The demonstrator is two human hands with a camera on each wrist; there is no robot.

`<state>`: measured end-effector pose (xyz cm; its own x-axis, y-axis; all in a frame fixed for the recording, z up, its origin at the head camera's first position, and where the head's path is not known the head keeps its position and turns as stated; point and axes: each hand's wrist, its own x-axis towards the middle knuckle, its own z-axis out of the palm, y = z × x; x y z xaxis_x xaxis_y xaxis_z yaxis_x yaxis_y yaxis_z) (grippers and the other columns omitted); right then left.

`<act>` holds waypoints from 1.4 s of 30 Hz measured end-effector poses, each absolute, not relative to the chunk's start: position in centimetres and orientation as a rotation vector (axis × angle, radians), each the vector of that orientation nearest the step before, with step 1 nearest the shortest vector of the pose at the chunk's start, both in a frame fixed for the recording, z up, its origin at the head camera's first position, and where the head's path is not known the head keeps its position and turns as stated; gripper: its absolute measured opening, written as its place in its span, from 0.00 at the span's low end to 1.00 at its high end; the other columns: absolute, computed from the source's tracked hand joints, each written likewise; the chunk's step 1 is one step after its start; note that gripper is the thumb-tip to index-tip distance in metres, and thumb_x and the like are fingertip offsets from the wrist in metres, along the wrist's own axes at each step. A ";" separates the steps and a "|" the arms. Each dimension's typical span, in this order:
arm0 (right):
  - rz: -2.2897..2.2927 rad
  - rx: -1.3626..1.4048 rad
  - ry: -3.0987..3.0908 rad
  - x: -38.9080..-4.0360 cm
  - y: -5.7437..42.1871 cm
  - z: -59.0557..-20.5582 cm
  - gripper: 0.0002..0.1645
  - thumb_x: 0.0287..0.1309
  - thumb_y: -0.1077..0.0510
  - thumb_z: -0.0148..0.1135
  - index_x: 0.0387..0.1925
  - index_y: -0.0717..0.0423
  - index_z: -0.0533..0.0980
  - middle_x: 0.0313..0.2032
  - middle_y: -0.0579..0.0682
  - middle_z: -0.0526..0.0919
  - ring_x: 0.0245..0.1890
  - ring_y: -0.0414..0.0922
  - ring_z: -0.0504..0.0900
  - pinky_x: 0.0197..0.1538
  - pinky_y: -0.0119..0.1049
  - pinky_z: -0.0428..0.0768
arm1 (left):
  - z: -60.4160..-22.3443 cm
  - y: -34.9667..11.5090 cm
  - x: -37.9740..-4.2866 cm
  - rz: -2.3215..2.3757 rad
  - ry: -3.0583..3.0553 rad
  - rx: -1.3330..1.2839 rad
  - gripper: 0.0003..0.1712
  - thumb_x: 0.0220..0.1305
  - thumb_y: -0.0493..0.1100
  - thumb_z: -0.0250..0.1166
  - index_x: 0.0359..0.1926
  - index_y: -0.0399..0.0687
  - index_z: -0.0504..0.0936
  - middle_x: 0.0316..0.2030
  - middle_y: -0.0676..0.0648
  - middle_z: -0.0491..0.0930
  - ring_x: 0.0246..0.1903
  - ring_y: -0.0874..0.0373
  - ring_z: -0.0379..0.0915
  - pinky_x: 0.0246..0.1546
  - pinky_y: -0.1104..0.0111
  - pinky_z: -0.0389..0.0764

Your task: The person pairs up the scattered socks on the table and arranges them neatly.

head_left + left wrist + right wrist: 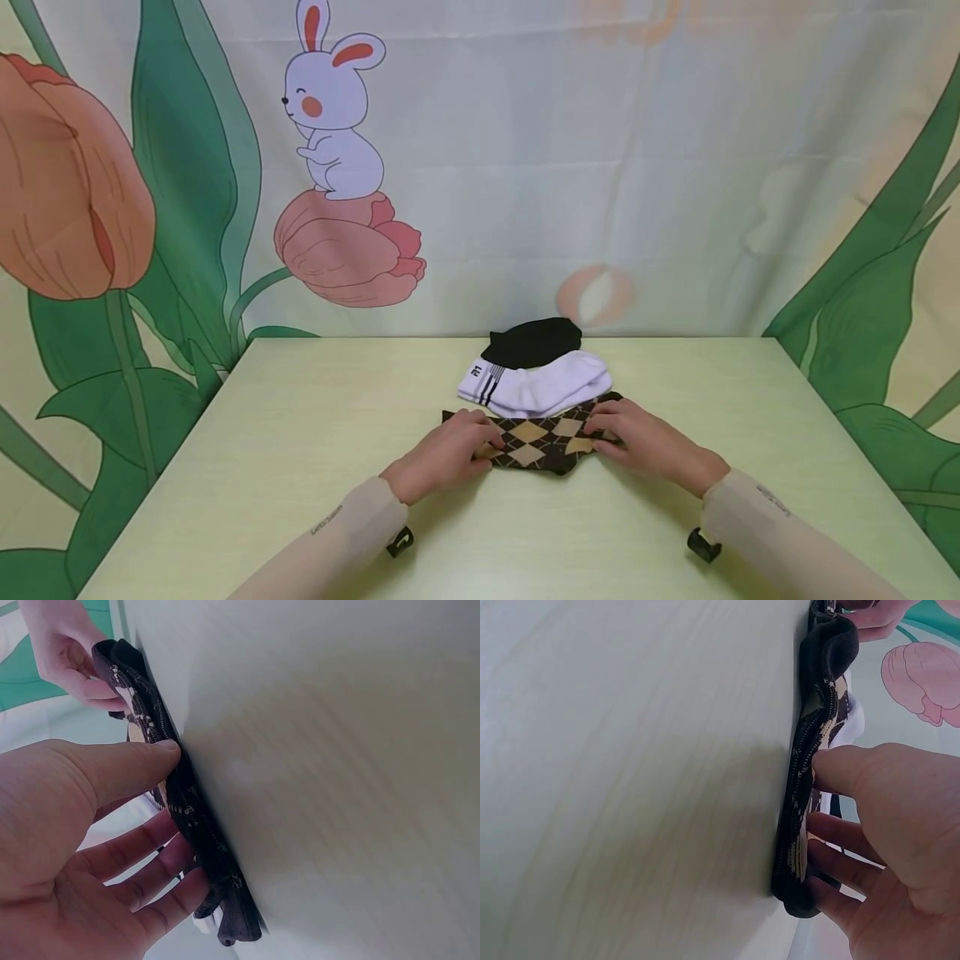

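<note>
A dark brown argyle sock (528,431) with tan and yellow diamonds lies flat on the table, its cuff toward the left. Edge-on, the right wrist view shows the sock (807,742) in more than one layer. My left hand (454,450) rests on the cuff half; its thumb (142,769) touches the near edge while the fingers spread over the top. At the foot end, my right hand (647,440) touches the sock with thumb (840,769) and fingertips. Just behind lies a white sock (536,387) with black stripes at its cuff, partly overlapped by the argyle one.
Farthest back, a black sock (534,342) lies against the white one, near the table's rear edge. The pale wooden table (300,433) meets a printed cloth backdrop (510,167) with a rabbit and tulips. Small black pieces (703,546) hang under both wrists.
</note>
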<state>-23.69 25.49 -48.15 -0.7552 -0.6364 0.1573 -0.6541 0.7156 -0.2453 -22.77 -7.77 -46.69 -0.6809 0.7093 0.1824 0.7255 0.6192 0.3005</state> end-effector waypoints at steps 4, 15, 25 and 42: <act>0.444 1.066 -2.859 -23.7 25.5 -48.2 0.11 0.66 0.59 0.69 0.48 0.54 0.85 0.53 0.53 0.82 0.55 0.53 0.79 0.59 0.52 0.77 | -46.8 -7.8 -22.8 -0.542 -2.792 -1.226 0.12 0.61 0.33 0.73 0.46 0.43 0.89 0.44 0.47 0.84 0.44 0.53 0.75 0.47 0.62 0.78; 0.441 1.052 -2.868 -23.5 25.5 -48.1 0.10 0.66 0.59 0.68 0.48 0.54 0.85 0.53 0.53 0.83 0.55 0.54 0.79 0.59 0.53 0.77 | -46.9 -7.7 -22.9 -0.564 -2.791 -1.226 0.11 0.61 0.33 0.73 0.45 0.43 0.89 0.43 0.47 0.84 0.44 0.53 0.75 0.48 0.61 0.78; 0.428 1.053 -2.866 -23.4 25.4 -48.0 0.10 0.66 0.60 0.68 0.48 0.55 0.85 0.53 0.54 0.82 0.55 0.54 0.79 0.58 0.52 0.78 | -47.1 -7.8 -23.0 -0.536 -2.791 -1.224 0.12 0.61 0.34 0.73 0.46 0.44 0.89 0.43 0.48 0.83 0.44 0.54 0.75 0.48 0.62 0.78; 0.378 1.023 -2.751 -23.7 26.0 -48.5 0.09 0.65 0.59 0.70 0.46 0.53 0.86 0.51 0.49 0.85 0.53 0.48 0.82 0.56 0.46 0.81 | -46.6 -9.7 -23.5 -0.518 -2.700 -1.123 0.14 0.67 0.47 0.71 0.48 0.45 0.88 0.43 0.47 0.82 0.39 0.55 0.75 0.41 0.61 0.78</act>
